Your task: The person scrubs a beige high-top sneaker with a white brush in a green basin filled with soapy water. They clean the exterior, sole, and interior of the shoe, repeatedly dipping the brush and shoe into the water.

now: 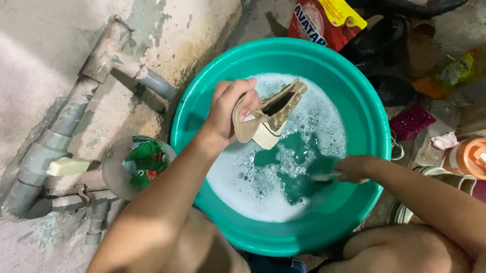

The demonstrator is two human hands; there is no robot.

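Observation:
My left hand (231, 107) grips a beige shoe (270, 116) by its heel and holds it tilted above a teal plastic basin (199, 99) of soapy, foamy water (250, 182). My right hand (354, 168) is closed around a small brush (323, 176), whose pale head dips into the water at the basin's right side. The brush's bristles are hidden by foam and blur. The two hands are apart, with open water between them.
A grey pipe with a tap (105, 61) runs down the concrete wall on the left. A green packet (147, 160) lies on a small round dish beside the basin. A red detergent bag (321, 13), dark shoes (382, 43) and an orange-lidded jar (478, 157) lie beyond and to the right.

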